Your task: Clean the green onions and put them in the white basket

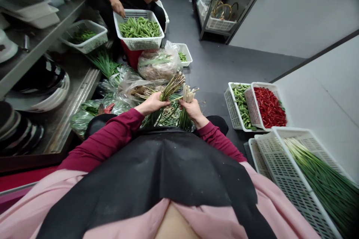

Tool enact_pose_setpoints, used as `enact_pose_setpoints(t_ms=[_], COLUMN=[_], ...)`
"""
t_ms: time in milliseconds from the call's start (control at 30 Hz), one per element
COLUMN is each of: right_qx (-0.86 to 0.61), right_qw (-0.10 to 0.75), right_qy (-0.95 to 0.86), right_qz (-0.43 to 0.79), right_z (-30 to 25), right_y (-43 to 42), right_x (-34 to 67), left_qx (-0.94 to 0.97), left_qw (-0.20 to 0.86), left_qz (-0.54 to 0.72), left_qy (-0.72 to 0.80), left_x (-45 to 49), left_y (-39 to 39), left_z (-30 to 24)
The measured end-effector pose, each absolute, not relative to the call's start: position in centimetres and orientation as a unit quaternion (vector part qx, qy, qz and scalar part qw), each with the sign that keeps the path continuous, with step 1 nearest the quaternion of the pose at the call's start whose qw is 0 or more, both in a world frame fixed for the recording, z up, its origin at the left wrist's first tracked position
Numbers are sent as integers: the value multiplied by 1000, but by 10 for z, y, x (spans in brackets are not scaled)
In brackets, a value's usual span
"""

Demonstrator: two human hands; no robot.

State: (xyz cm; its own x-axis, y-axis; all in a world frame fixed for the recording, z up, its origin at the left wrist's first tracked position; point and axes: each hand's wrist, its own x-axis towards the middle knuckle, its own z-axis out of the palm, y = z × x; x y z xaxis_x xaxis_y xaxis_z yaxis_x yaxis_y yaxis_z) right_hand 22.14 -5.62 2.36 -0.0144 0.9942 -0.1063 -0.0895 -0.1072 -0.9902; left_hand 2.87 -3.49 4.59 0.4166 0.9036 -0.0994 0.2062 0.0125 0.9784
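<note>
My left hand (153, 103) is closed round a thick bunch of green stalks (171, 86) whose pale root ends point away from me. My right hand (193, 109) grips a smaller bunch of stalks (188, 95) with cut white ends upward. Both bunches hang over my lap and black apron (157, 171). More loose stalks lie between the two hands.
A white basket of long green chives (316, 171) lies at my right. Baskets of red chillies (269, 106) and green peppers (240, 104) stand on the floor. Opposite, another person's hands rest at a basket of green beans (139, 28). Steel shelves with bowls (42, 86) are left.
</note>
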Motion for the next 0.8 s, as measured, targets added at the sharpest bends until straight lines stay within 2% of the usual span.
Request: enact_pose_setpoints(t_ms=[200,467,633,733,800], right_qx=[-522,-543,-571,-584,-584], right_qw=[600,669,638,532,490], right_qy=[-343,-316,-334,-409,-452], right_qz=[500,398,395,457,463], right_z=[32,41,34,30,28], right_y=[-46,-26,-22,-28,-35], right_x=[247,294,309,303,293], left_qx=[622,639,627,604,601], left_qw=[595,567,563,559,558], left_qz=[277,231,223,256,263], left_qy=[426,466,490,507,509], left_x=[16,-33,-64,-67,-63], left_y=[-34,-27,-25,-26,-25], left_z=[49,58,52,50,49])
